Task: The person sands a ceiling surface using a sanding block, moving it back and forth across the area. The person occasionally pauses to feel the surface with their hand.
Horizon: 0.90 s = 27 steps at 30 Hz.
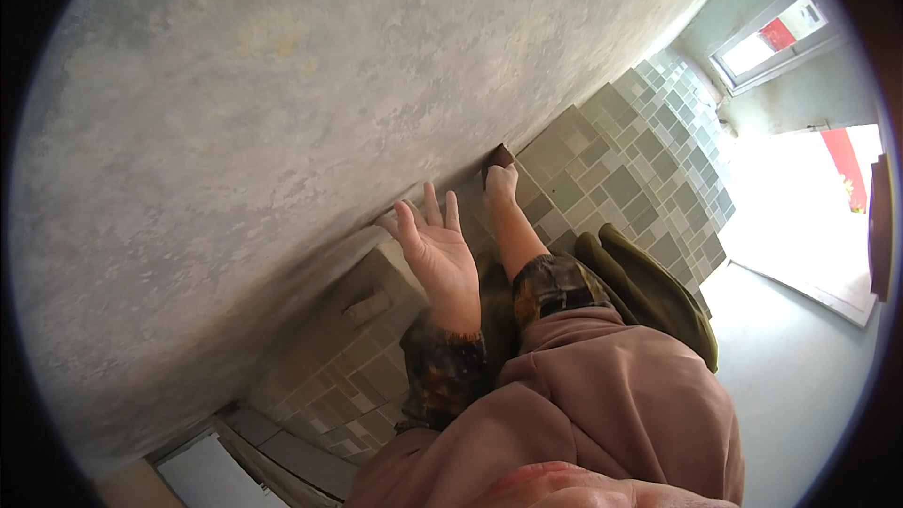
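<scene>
My right hand (501,183) is closed round a small brown sandpaper-like sheet (499,158), low down where the wall meets the tiled floor. The sheet's upper part sticks out past my fingers, close to the wall's lower edge. Left of it, my left hand (440,254) is raised with its palm showing and its fingers spread; it holds nothing. Its fingertips are near the wall (282,103), which is patchy grey with pale, cloudy marks and faint yellowish spots.
Green-grey tiles (602,169) cover the floor. A pale ledge-like block (372,287) lies beside my left forearm along the wall. My bent knee in olive trousers (649,287) is on the right. A bright doorway (781,216) and a small window (771,38) are at far right.
</scene>
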Tool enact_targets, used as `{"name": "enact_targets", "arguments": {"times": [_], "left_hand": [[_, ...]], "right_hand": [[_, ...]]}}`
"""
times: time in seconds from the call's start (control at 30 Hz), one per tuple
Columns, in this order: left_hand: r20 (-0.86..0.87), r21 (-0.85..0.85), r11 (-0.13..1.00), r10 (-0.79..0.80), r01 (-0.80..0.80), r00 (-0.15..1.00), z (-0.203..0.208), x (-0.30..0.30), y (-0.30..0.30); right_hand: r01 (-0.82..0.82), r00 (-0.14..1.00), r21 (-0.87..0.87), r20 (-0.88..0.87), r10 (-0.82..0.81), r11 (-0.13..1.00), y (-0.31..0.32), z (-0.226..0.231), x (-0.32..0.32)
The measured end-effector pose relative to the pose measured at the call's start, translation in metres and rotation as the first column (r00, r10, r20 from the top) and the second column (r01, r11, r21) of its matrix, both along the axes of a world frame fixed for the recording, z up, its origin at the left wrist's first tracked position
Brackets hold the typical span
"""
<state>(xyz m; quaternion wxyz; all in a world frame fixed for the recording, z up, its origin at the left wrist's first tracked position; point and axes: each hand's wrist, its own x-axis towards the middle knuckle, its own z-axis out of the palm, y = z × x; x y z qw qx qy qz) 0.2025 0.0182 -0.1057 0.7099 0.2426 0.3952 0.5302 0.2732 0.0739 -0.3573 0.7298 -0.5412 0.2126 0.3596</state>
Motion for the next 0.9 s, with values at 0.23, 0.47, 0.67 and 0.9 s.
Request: {"name": "enact_targets", "arguments": {"times": [0.23, 0.47, 0.67, 0.9], "left_hand": [[-0.011, 0.007, 1.000, -0.013, 0.013, 1.000, 0.000, 0.000, 0.000], [0.004, 0.019, 0.999, -0.027, 0.027, 1.000, 0.000, 0.000, 0.000], [0.000, 0.016, 1.000, -0.018, 0.018, 1.000, 0.003, 0.001, -0.001], [-0.010, 0.022, 1.000, -0.021, 0.021, 1.000, 0.000, 0.003, -0.002]], "right_hand": [[-0.032, 0.999, -0.045, -0.015, 0.031, 0.998, -0.002, -0.003, 0.016], [0.002, 0.981, -0.095, 0.194, 0.016, 0.996, -0.003, 0.002, 0.010], [-0.048, 0.996, -0.050, 0.077, 0.052, 0.998, -0.001, -0.024, 0.023], [-0.027, 0.962, -0.191, 0.262, 0.077, 0.981, 0.000, -0.005, 0.029]]}}
